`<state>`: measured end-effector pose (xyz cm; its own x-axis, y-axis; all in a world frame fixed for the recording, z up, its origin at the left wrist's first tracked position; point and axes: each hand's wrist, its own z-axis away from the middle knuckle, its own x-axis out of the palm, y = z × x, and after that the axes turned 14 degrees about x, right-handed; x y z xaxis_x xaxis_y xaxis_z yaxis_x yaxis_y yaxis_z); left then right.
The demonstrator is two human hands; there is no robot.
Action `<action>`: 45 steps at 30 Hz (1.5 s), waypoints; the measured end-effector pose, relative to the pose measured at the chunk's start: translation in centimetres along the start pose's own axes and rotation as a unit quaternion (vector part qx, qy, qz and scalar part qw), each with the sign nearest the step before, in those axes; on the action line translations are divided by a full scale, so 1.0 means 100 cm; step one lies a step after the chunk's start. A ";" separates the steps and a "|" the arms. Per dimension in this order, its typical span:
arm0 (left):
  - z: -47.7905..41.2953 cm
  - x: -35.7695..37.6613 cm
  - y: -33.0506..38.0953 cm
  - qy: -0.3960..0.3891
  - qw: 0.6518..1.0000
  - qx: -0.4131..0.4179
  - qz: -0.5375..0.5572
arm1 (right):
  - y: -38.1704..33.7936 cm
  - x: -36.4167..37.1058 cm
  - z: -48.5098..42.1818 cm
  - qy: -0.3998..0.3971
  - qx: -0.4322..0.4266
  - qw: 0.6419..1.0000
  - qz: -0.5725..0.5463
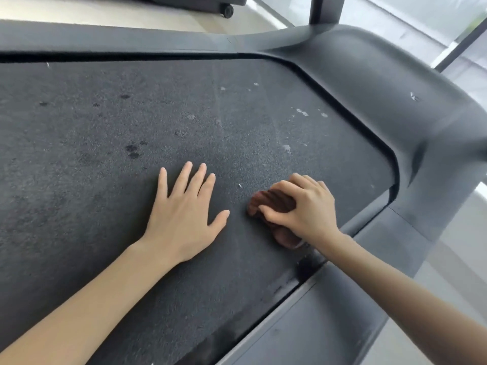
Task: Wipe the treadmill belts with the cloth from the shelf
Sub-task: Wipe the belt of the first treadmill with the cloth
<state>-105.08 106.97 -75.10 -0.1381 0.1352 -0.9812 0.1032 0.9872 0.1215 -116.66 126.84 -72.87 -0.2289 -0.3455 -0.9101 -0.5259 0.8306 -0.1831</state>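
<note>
1. On the belt [131, 114], near its front end, both bare hands are down on the dark, grainy surface, close together but not touching each other.
2. The left hand [184, 214] lies flat, palm down, with the fingers straight and a little spread and the thumb out toward the other hand. It holds nothing.
3. The right hand [305, 206] is bunched over the cloth [274, 200]. Its fingers curl over the top and its thumb digs into the left side, so it grips the cloth against the belt.
4. The cloth is reddish brown and wadded into a lump. One part bulges out beside the thumb and another sticks out under the wrist. It sits near the belt's right edge, just beside the rail [316, 325].
5. The belt is marked. A few dark spots [133, 151] sit beyond the left hand, and pale flecks [303, 111] are scattered farther up toward the hood [395, 101]. One small white speck lies just past the gap between the hands.
6. The grey hood curves round the front end of the belt, and a dark post [326, 9] rises from it at the top of the view.
7. Beyond the far rail [105, 35] I can see pale floor and a wheel [228, 10] of another dark machine.
8. To the right, past the hood, there is bright, washed-out glass.
</note>
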 end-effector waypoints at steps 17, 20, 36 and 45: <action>-0.001 0.005 0.000 0.007 1.000 -0.007 -0.011 | -0.005 0.030 -0.070 0.021 -0.019 0.999 -0.028; -0.001 0.004 0.001 0.006 1.000 -0.008 -0.016 | 0.021 -0.005 0.003 0.017 -0.038 0.999 -0.025; -0.070 0.019 0.033 -0.006 0.999 0.031 0.015 | 0.075 0.051 -0.159 0.008 0.135 0.990 0.039; -0.076 0.024 0.038 0.011 0.999 0.030 0.000 | 0.106 0.029 -0.122 -0.003 0.091 0.996 -0.001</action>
<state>-112.49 111.70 -75.83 -0.1601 0.1379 -0.9774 0.1628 0.9803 0.1117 -132.85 129.30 -72.91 -0.2232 -0.3453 -0.9116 -0.3692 0.8954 -0.2488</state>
